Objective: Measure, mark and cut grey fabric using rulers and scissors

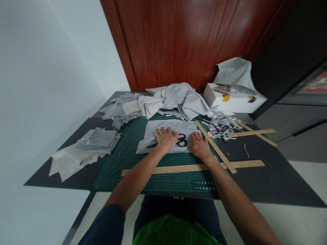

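Observation:
A light grey piece of fabric (168, 125) lies spread on the green cutting mat (122, 136). Black-handled scissors (182, 142) rest on the fabric, their blades pointing left and partly covered by my left hand. My left hand (166, 139) lies over the fabric and the middle of the scissors, fingers stretched out and spread. On the right edge of the fabric my right hand (200, 146) is laid flat, beside the scissors' handles. A wooden ruler (216, 148) runs diagonally just right of that hand. Another wooden ruler (178, 168) lies crosswise under my forearms.
Heaped grey cloth (176, 97) lines the back of the table (270, 183). To the left are folded grey pieces (99, 141) over a pale cloth (68, 160). Fabric scraps (222, 124), crossed wooden rulers (251, 133) and a white box (235, 102) stand at the right rear.

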`<state>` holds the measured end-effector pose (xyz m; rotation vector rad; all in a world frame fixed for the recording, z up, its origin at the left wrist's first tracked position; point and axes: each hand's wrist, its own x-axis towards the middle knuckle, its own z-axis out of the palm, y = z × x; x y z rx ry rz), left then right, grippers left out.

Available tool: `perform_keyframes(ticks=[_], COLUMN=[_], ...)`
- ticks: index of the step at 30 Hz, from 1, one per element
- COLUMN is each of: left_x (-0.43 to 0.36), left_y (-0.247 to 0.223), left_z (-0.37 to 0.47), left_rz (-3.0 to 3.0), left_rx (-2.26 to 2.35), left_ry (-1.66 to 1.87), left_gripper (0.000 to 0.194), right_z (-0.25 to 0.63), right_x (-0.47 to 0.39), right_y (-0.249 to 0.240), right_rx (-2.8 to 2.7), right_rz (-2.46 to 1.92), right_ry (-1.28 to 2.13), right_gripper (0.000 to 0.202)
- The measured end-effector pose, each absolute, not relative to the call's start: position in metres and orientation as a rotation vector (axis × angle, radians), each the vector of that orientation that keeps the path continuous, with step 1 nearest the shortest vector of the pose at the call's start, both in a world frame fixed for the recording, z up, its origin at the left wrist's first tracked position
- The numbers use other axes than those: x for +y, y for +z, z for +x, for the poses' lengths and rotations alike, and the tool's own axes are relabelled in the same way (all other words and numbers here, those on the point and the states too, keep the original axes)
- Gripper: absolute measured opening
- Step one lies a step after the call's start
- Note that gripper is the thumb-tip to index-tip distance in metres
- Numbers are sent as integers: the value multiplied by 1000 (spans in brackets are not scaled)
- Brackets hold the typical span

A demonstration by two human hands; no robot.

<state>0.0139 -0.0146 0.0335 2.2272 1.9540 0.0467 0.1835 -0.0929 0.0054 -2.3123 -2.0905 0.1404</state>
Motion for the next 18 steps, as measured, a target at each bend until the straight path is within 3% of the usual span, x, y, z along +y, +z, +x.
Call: perform_keyframes(ticks=[7, 12, 18], left_x=[15, 47, 45], left_y=[37, 32, 16], left_z=[-17, -45, -54], left_rz=[2503, 2615, 2434], left_rx=[1671, 1426, 1582], left_ry=[191, 82, -53], left_gripper=[47, 51, 68], right_z=[202, 181, 160], right_x=[-83, -86, -90], right_y=[0, 1, -6], right_rx=[-2022, -1954, -1946], right_rz=[-2343, -2122, -2147], right_ry=[23, 21, 115], right_gripper=[63, 51, 60])
